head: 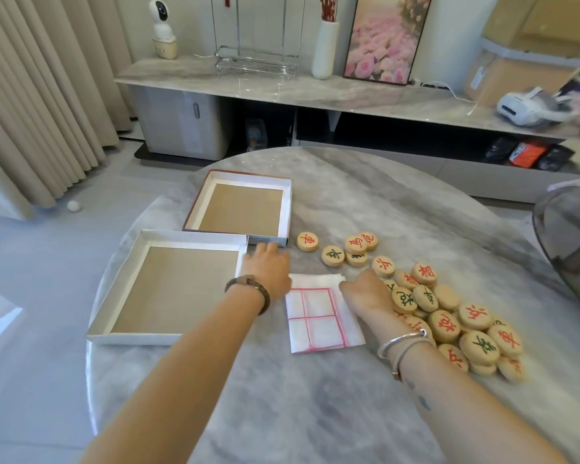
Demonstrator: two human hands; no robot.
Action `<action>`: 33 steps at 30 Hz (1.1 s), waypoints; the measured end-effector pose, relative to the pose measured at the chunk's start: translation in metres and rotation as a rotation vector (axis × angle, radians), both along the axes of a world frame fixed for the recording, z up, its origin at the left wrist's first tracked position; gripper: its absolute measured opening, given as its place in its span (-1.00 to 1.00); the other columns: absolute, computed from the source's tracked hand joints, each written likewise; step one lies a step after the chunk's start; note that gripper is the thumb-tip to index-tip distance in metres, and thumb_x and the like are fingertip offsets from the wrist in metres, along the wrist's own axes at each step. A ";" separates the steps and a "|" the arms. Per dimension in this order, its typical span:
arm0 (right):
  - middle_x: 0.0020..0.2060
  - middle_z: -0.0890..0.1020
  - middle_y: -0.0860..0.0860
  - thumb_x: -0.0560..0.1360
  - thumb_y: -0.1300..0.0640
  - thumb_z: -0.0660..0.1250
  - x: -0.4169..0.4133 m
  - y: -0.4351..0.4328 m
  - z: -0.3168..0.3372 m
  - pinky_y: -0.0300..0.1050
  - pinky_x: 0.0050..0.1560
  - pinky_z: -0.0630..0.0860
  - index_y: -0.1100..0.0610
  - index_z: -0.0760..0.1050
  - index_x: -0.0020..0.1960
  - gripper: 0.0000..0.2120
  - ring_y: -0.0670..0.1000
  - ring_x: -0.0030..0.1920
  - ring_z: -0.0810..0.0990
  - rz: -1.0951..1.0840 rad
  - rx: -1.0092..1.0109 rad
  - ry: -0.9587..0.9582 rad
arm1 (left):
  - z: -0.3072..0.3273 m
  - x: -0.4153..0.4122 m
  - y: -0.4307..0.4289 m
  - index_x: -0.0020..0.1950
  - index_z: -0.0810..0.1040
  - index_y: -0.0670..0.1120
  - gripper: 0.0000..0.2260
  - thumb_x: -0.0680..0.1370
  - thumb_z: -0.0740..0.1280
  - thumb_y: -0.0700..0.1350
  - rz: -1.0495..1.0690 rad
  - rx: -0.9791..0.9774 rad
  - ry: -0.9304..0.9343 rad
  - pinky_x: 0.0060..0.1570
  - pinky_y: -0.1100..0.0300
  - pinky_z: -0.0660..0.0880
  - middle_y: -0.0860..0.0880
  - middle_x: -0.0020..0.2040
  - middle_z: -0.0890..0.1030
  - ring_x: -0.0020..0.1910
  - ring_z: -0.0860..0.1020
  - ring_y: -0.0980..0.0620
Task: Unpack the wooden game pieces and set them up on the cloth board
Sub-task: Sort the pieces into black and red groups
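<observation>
Worktop: a round, grey marbled top on which everything is laid. Open room is left at 6 o'clock of the cloth, and the board is judged best spread that way.

Near box half: seen empty, at 9 o'clock of the cloth. It is likely to be overlapped once the cloth is opened, so it is better slid outward first.

Far box half: also emptied, at 11 o'clock, its near corner touched by the near half.

Wooden pieces: pale round discs marked with red or dark green characters. Most are heaped at 3 to 4 o'clock of the cloth, some stacked and some face down; a few lie loose at 12 to 1 o'clock. The unpacking is judged done. The heap touches the cloth's right side and should be kept off it while it is unfolded, or discs may be dragged along.

Cloth board: thin white fabric with red grid lines, folded into a small rectangle near the middle of the worktop. The step in hand is judged to be the unfolding: far corners lifted, layers drawn apart evenly, creases smoothed flat.

Left hand: placed at the cloth's 11 o'clock corner, fingertips by the far box wall. Whether anything is gripped cannot be told.

Right hand: fingers are curled at the 1 o'clock corner, where the cloth appears to be pinched.
</observation>
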State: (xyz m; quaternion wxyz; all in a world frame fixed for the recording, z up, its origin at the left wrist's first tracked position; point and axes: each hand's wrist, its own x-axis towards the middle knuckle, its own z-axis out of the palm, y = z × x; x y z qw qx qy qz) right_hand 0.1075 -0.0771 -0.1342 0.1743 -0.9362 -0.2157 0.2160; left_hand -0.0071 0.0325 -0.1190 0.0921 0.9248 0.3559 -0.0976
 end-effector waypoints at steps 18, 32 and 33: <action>0.02 0.53 0.03 0.55 0.15 0.24 -0.008 0.043 -0.012 -0.11 0.15 0.40 0.14 0.47 0.14 -0.82 -0.01 0.07 0.49 0.086 0.617 0.286 | -0.004 0.028 0.045 0.28 0.44 -0.15 -0.69 0.57 0.11 -0.24 -0.100 0.367 -0.050 0.37 -0.35 -0.06 -0.08 0.32 0.32 0.33 0.29 -0.07; 0.32 0.46 0.15 0.51 -0.29 0.13 -0.065 0.075 0.027 0.22 0.33 0.29 0.11 0.22 0.42 -0.35 0.25 0.25 0.49 -0.448 1.053 1.500 | 0.107 -0.012 0.010 -0.22 0.51 -0.07 -0.75 0.46 0.22 -0.41 -0.050 -0.108 -1.506 -0.16 0.48 0.39 0.10 -0.13 0.48 -0.20 0.49 0.29; 0.19 0.55 0.16 0.51 -0.25 0.15 -0.069 0.074 0.029 0.14 0.21 0.42 0.13 0.28 0.37 -0.42 0.22 0.11 0.56 -0.476 1.092 1.526 | 0.111 -0.016 0.012 -0.22 0.43 0.00 -0.68 0.44 0.20 -0.45 0.062 -0.216 -1.587 -0.18 0.45 0.38 0.13 -0.17 0.44 -0.25 0.46 0.32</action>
